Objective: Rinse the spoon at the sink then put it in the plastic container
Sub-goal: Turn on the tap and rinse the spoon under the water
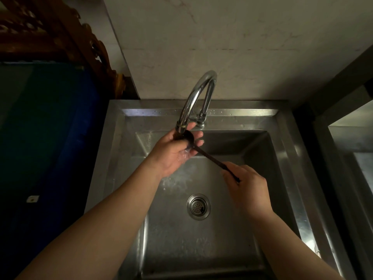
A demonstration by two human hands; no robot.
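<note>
Dark spoon [210,156] slants, bowl up-left under faucet [193,98] (water running), left hand [172,157] clasping it, right hand [248,183] pinching handle.

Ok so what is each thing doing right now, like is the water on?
Faucet: on, water coming from the spout.
Spoon: bowl under the spout, getting rinsed, held at both ends.
Left hand: wet, cupping the spoon's bowl.
Right hand: grip pinched on the handle's end.
Sink: wet, water splashing on its floor.
Drain strainer: in place, not plugged.
</note>
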